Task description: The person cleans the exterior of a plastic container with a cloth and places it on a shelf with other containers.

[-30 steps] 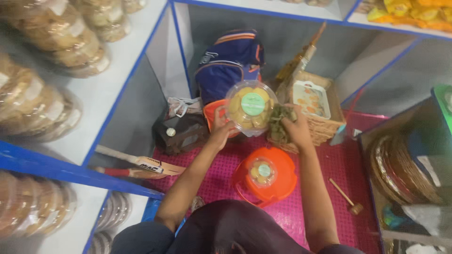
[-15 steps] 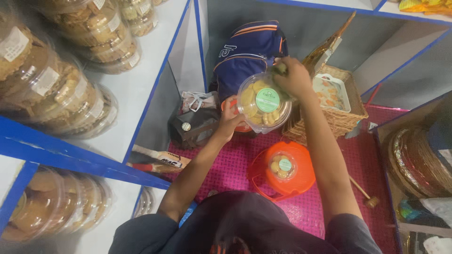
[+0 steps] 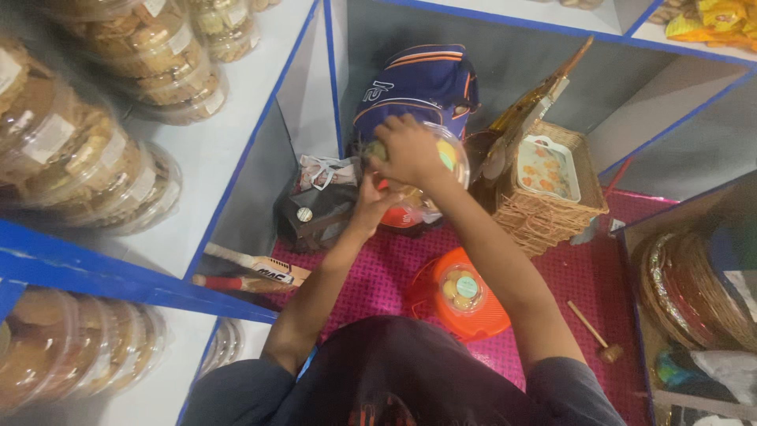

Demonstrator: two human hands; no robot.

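The clear plastic cookie jar [image 3: 441, 170] sits at 12 o'clock, in front of the blue backpack [image 3: 422, 87]. The right hand [image 3: 406, 150] lies on top, fingers [image 3: 378, 154] curled gripping it; the left hand [image 3: 371, 207] supports it from 7 o'clock, fingers closed against its side.

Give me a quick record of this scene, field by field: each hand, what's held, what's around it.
right hand: on top of a clear round tub of cookies, gripping it
left hand: under the same tub, supporting it
floor mat: pink
near the hands: orange-lidded tub on the mat, wicker basket, blue bag behind
left shelves: stacked cookie tubs
also: cricket bat, small wooden mallet
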